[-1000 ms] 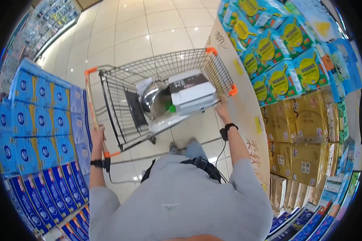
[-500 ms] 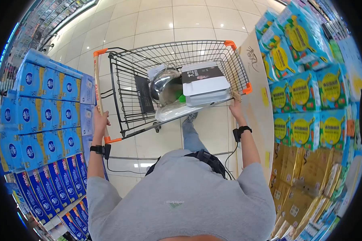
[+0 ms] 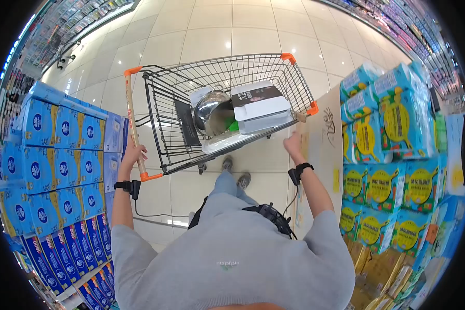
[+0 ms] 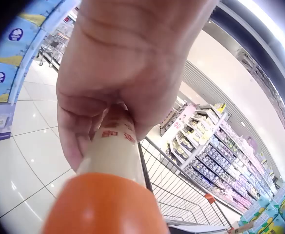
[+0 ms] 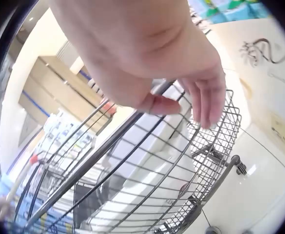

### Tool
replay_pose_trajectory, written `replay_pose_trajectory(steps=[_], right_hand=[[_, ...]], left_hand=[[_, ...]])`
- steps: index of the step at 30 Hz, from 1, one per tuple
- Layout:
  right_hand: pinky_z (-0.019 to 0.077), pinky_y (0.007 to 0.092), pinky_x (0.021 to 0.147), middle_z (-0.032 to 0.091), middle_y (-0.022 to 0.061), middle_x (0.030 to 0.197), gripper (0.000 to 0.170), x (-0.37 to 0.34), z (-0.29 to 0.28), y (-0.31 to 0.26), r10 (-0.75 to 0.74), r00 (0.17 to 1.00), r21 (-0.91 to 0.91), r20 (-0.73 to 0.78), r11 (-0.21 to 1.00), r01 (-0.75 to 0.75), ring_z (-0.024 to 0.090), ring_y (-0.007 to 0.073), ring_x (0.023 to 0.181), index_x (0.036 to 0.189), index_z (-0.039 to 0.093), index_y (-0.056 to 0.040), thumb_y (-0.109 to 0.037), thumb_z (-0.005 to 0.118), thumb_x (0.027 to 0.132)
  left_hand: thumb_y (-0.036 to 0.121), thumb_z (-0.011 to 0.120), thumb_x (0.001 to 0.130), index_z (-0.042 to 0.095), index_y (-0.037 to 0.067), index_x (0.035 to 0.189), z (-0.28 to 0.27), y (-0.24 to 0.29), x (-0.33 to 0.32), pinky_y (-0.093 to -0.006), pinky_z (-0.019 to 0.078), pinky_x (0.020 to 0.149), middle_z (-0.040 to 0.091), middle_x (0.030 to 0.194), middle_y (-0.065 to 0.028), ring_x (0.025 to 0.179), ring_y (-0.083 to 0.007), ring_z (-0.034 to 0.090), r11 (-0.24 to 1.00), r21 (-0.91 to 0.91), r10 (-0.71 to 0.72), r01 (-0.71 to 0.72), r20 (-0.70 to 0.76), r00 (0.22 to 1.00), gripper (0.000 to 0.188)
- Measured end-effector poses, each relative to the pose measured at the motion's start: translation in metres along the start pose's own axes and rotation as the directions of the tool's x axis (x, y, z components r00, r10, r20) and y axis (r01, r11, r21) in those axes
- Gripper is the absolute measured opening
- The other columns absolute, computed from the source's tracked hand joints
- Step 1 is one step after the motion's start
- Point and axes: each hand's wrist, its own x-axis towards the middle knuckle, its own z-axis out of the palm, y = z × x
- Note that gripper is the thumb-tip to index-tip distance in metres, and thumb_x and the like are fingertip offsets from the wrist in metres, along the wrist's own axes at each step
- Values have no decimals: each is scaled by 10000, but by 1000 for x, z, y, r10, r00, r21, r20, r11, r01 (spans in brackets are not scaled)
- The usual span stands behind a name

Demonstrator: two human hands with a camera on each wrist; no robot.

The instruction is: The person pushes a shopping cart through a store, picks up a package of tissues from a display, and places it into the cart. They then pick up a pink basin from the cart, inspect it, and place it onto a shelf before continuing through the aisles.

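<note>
A wire shopping cart with orange corners [image 3: 312,108] stands sideways in front of me. My left hand [image 3: 134,155] grips its pale handle bar [image 3: 129,113]; the left wrist view shows the fingers wrapped round the bar [image 4: 114,146] above an orange end piece [image 4: 106,204]. Near the cart's side rim [image 3: 274,131], my right hand [image 3: 293,147] holds nothing. Its thumb and loosely bent fingers [image 5: 213,105] hang apart in the right wrist view, overlapping the wire side. A shiny metal pot [image 3: 207,108] and a white and dark box [image 3: 261,106] lie in the cart.
Blue tissue packs [image 3: 70,132] are stacked close on my left, above dark blue boxes [image 3: 62,258]. On the right stand a pale printed panel [image 3: 323,134] and stacked green-blue packs [image 3: 382,181]. Tiled floor [image 3: 212,41] stretches beyond the cart.
My right hand has come off the cart's side rim and drawn back toward me. The left hand has stayed on the handle. The right-hand packs have slid lower in view.
</note>
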Motion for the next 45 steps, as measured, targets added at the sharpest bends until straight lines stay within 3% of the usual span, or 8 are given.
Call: replay_pose_trajectory(steps=[2,6,17,21,24,28,31,45], right_hand=[[524,494,881,690,287,1012,338,11,-34,-55,-51,820,-168,571,970,177,657,439,1009,1011,708,11,-150,579,744],[542,500,795,705,241,912,245,27,-15,-122,-352,609,-47,711,840,541,682,413,884,848,725,-14,-191,580,759],[490,453,805,619,182,870,519,30,35,-381,-969,87,421,229,179,889,616,363,882,886,642,13,-505,660,855],[531,435,649,638,100,583,660,107,12,-392,-571,230,398,788,758,518,659,304,614,607,676,-78,-616,472,932],[536,434,609,619,69,531,689,160,-2,-368,-652,299,316,696,653,688,644,308,553,578,662,-104,-604,389,966],[530,457,640,637,104,597,665,236,-52,-346,-596,369,236,713,700,674,656,337,627,624,672,-96,-596,396,966],[521,471,646,647,131,636,649,294,-85,-329,-552,431,109,714,696,710,660,354,665,670,683,-91,-606,409,957],[507,440,760,658,160,648,340,543,-138,-298,-441,756,-306,484,723,619,642,364,717,695,725,-70,-404,656,700]], left_hand=[[-18,583,760,312,39,1326,8,8,31,-333,549,454,527,930,-145,569,-253,645,995,26,97,-97,21,995,630],[-31,562,789,291,-7,1232,39,34,96,-335,578,499,531,925,-163,590,-250,656,978,-41,207,-204,67,976,520],[164,616,849,272,-68,1197,153,155,206,-409,577,596,659,795,-229,647,-335,697,939,188,288,-289,33,957,541],[438,666,863,328,-83,1258,186,216,227,-466,551,697,687,798,-187,772,-396,698,867,430,222,-253,121,967,736],[580,686,850,283,-23,1484,194,237,265,-432,526,832,704,998,-187,943,-348,684,686,513,513,-516,162,843,964],[512,690,885,338,-4,1465,158,308,390,-424,491,905,643,1173,-227,1028,-342,643,924,272,353,-269,-338,872,853],[452,697,895,376,11,1441,169,340,503,-419,477,922,596,1194,-238,1053,-331,610,627,557,731,-544,-182,657,772],[288,709,881,317,-33,1423,337,517,615,-437,476,944,315,1310,-258,1087,-397,535,702,361,673,-614,-55,738,743]])
